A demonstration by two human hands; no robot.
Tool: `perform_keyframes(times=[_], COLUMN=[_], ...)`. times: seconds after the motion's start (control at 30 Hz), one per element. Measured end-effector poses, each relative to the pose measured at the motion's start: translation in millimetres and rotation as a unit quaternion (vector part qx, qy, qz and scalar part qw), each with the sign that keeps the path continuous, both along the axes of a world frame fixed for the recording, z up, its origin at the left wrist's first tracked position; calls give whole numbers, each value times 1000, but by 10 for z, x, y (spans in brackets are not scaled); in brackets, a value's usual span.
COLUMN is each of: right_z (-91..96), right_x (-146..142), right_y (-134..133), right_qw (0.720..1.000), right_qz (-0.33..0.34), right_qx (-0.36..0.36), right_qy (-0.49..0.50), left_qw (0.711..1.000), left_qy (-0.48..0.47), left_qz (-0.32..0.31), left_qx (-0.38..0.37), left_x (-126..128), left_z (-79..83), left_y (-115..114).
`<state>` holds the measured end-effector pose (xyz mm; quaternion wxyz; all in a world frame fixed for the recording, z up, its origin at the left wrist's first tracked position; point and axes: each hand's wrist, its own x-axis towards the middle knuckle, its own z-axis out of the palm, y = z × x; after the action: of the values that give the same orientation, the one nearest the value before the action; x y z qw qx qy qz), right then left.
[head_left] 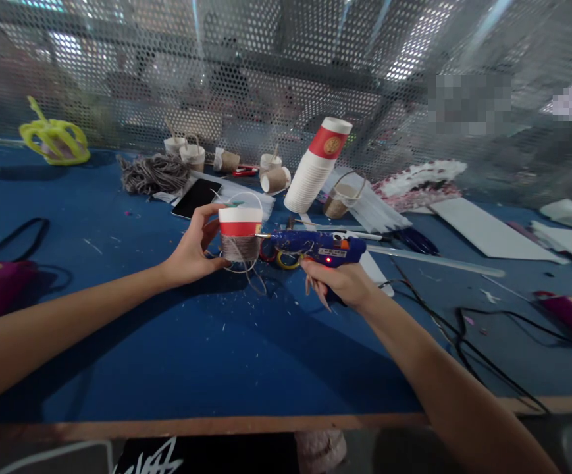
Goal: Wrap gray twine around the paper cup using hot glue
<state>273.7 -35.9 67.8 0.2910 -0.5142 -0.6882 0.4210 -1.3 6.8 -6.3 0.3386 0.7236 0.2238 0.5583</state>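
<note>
My left hand (194,247) is closed around a red and white paper cup (239,221) near the middle of the table. Grey cord (240,247) is wound round one part of the cup, and a loose loop of it hangs below. In my right hand (338,282) is a blue glue gun (310,245) with a small red light lit. Its metal nozzle points left and reaches the cup's side at the edge of the wound cord; whether it touches I cannot tell. Scissors with yellow handles (288,261) lie behind the gun's tip.
A tilted stack of paper cups (312,172), small cord-wrapped cups (276,180), a grey yarn bundle (155,174) and a black phone (197,199) are at the back. A clear glue stick (438,259) extends behind the gun. Black cables (463,336) cross the right side. Perforated metal mesh (266,72) stands behind.
</note>
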Motion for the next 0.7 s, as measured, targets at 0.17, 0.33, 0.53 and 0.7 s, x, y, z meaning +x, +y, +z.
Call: perform_keyframes(times=[0.17, 0.33, 0.53, 0.7], right_z=[0, 7, 18, 27], right_x=[-3, -7, -4, -9], right_y=[-7, -6, 12, 19], right_qw=[1000, 1000, 1000, 1000], right_qz=[-6, -4, -20, -18], right_qx=[9, 11, 6, 3], right_qy=[2, -5, -12, -5], left_qw=[1000, 1000, 1000, 1000], left_qy=[-5, -17, -15, 8], left_qz=[2, -6, -9, -3], left_qx=[-3, 7, 7, 11], left_x=[0, 2, 0, -32], left_z=[-5, 3, 26, 17], left_y=[4, 10, 12, 29])
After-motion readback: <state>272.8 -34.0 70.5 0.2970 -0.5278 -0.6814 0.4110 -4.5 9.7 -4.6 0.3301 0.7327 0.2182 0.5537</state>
